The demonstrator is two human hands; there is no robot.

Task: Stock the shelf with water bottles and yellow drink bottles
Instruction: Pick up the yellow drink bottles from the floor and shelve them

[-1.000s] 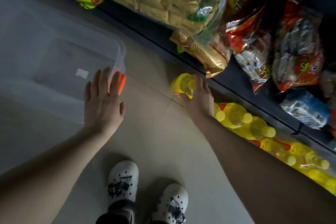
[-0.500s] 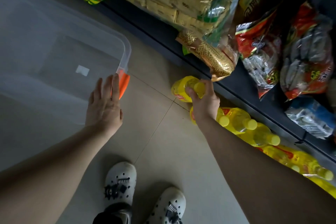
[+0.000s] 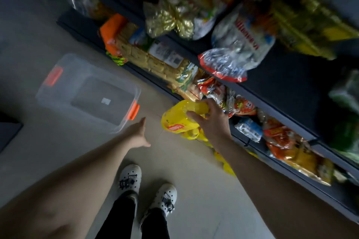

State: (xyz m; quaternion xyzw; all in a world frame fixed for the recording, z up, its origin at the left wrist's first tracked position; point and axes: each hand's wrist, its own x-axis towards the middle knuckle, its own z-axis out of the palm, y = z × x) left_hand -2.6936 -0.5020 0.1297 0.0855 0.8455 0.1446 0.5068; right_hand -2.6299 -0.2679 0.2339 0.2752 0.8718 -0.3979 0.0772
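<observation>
With the right hand [image 3: 210, 122] gripping a yellow drink bottle [image 3: 180, 120] held in the air beside the shelf [image 3: 291, 75] (the left hand [image 3: 138, 135] hangs open, empty), keep it upright and set it among the yellow bottles [image 3: 225, 163] below.

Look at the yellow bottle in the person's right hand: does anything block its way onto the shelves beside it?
The right hand grips the yellow drink bottle just in front of the dark shelves. Snack packets crowd the shelf right beside it, so that level looks blocked. Whether a free spot exists elsewhere cannot be told.
</observation>
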